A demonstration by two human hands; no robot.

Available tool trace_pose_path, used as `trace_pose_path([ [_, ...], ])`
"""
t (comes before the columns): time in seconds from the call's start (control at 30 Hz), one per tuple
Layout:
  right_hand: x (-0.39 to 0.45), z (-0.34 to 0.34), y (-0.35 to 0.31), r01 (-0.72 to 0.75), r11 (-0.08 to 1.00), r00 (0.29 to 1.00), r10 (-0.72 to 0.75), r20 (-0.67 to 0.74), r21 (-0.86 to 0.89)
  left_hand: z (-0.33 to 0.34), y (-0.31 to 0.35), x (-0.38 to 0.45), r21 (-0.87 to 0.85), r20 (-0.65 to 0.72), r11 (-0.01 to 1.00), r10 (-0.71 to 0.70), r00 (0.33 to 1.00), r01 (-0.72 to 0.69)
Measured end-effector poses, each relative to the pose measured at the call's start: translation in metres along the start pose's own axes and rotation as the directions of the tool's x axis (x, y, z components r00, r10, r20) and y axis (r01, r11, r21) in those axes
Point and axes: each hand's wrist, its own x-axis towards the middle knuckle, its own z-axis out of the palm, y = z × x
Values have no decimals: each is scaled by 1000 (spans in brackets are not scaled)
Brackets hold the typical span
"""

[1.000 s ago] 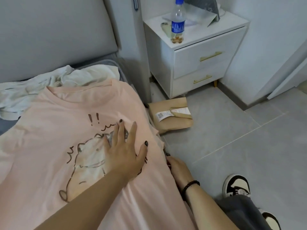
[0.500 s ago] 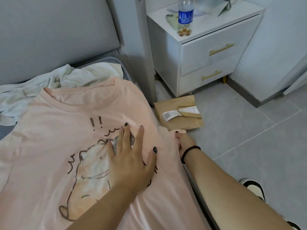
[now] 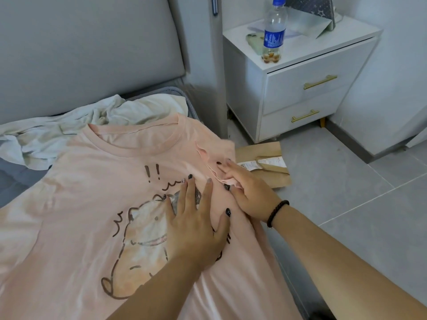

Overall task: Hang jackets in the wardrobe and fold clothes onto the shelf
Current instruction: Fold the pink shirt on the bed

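A pink T-shirt (image 3: 80, 215) with a cartoon animal print lies face up on the bed, collar toward the headboard. My left hand (image 3: 196, 225) presses flat on the print, fingers spread. My right hand (image 3: 251, 195), with a dark bead bracelet on the wrist, pinches the shirt's right sleeve (image 3: 208, 158) and holds it folded inward over the chest, just right of my left fingers. The sleeve fabric is bunched under those fingers.
A crumpled pale garment (image 3: 69, 128) lies behind the shirt, against the grey headboard (image 3: 80, 54). Right of the bed stands a white nightstand (image 3: 312, 72) with a plastic bottle (image 3: 274, 33) on top. A brown paper parcel (image 3: 270, 174) lies on the grey tiled floor.
My right hand came up from the bed's edge and carried the sleeve inward over the shirt, beside my left hand. My left hand stayed pressed on the print.
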Motion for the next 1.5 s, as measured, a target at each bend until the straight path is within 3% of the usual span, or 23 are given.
trace_pose_path([
  [0.13, -9, 6, -4, -72, 986, 995, 83, -62, 150, 2, 0, 1, -17, -26, 1000, -18, 999, 18],
  [0.27, -15, 17, -20, -74, 993, 983, 89, -163, 93, -4, 1, 1, -104, -53, 994, -33, 998, 27],
  [0.33, -17, 21, -36, -99, 993, 965, 112, -239, 66, -10, 1, -2, -227, -89, 974, -37, 995, 16],
  [0.43, -16, 29, -64, -98, 995, 940, 105, -326, 36, -21, -1, -9, -618, -123, 782, -207, 971, 88],
  [0.5, -16, 42, -78, -117, 993, 972, 109, -208, -26, -28, -7, -14, -780, -125, 615, -334, 934, 116],
  [0.57, -19, 55, -82, -168, 966, 984, 154, -85, -199, -37, -23, -16, -832, -180, 546, -437, 881, 101],
  [0.63, -21, 60, -81, -167, 926, 986, 146, -86, -339, -47, -56, -16, -825, -241, 558, -488, 839, 87],
  [0.7, -21, 62, -81, -107, 874, 994, 86, -65, -474, -57, -103, -17, -755, -261, 637, -511, 819, 157],
  [0.77, -19, 67, -81, -41, 787, 999, 51, -2, -615, -62, -158, -24, -607, -188, 702, -582, 791, 372],
  [0.83, -18, 72, -85, -22, 692, 990, 117, 82, -722, -64, -202, -40, -371, -65, 741, -621, 781, 559],
  [0.9, -15, 76, -85, -23, 643, 970, 199, 138, -765, -60, -226, -55, -192, -15, 803, -577, 817, 564],
  [1.0, -11, 80, -89, -41, 613, 962, 238, 135, -789, -52, -235, -59, -224, -101, 834, -535, 839, 505],
  [1.07, -11, 83, -96, -63, 639, 962, 243, 124, -767, -51, -236, -59, -390, -227, 742, -652, 723, 546],
  [1.13, -11, 84, -96, -87, 658, 963, 249, 107, -748, -53, -243, -55, -525, -307, 574, -816, 489, 628],
  [1.2, -7, 82, -96, -75, 658, 961, 248, 121, -749, -60, -261, -52, -613, -235, 327, -945, 229, 719],
  [1.23, -4, 82, -98, -52, 668, 966, 222, 132, -743, -65, -274, -52, -620, -176, 214, -976, 131, 755],
  [1.27, -2, 82, -102, -21, 686, 976, 173, 135, -727, -68, -288, -54, -597, -130, 137, -989, 74, 790],
  [1.3, 0, 83, -103, 6, 711, 986, 111, 121, -703, -70, -302, -58, -556, -97, 110, -993, 67, 824],
  [1.33, 1, 86, -103, 19, 735, 993, 65, 98, -678, -72, -315, -64, -520, -68, 132, -991, 114, 844],
  [1.43, 2, 93, -100, -62, 813, 977, 168, 131, -579, -75, -338, -80, -531, -49, 302, -944, 327, 792],
  [1.5, 4, 92, -101, -95, 835, 971, 199, 136, -542, -80, -343, -90, -586, -77, 311, -941, 330, 748],
])
